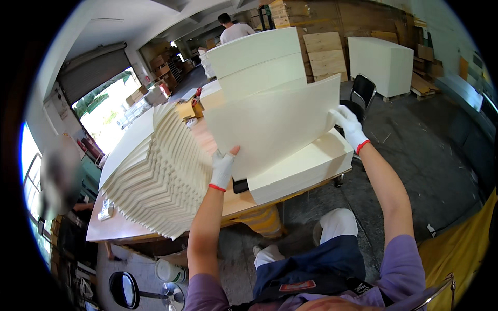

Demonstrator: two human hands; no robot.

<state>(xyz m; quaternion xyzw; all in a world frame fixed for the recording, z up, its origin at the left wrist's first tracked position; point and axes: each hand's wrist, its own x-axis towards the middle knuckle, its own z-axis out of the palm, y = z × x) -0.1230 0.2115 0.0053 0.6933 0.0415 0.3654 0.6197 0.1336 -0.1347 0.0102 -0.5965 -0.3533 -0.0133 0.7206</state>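
The cream sheet [275, 119] spans the frame's centre, tilted, its long axis rising rightward. The left hand [223, 168] pinches its lower-left edge, nearer the fanned stack [161, 173]; the right hand [350, 126] holds its right edge, with the flat stack [303, 168] below the sheet on the bench [104, 228].

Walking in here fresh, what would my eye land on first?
Probably the large rectangular cream paper-like sheet, held up mid-picture between the white-gloved left hand and white-gloved right hand. Next, a broad, fanned stack of cream sheets spreads across the light-brown table to its left.
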